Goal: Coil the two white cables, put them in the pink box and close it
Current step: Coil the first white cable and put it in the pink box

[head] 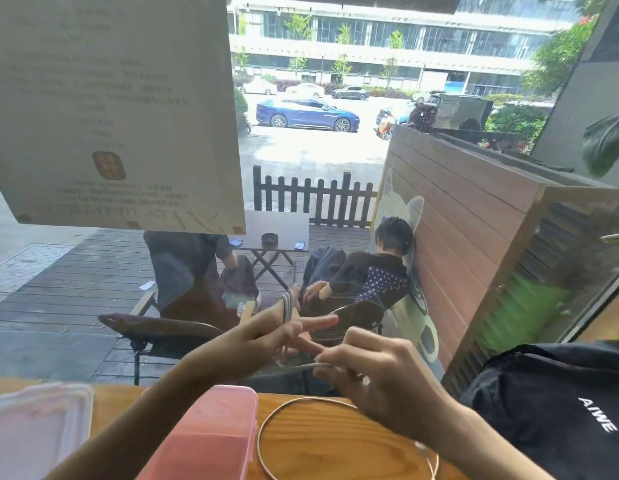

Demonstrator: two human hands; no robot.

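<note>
A white cable (287,308) is being gripped, looped round the left hand (266,336), its tail pinched by the right hand (374,372); slack's lying on the surface (322,441) beside the pink box (211,434).

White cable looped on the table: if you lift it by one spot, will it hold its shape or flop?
Probably floppy: the white cable is thin and lies in one loose, untied loop on the wooden table. It looks light. The turns wound around the left hand suggest it bends easily.
</note>
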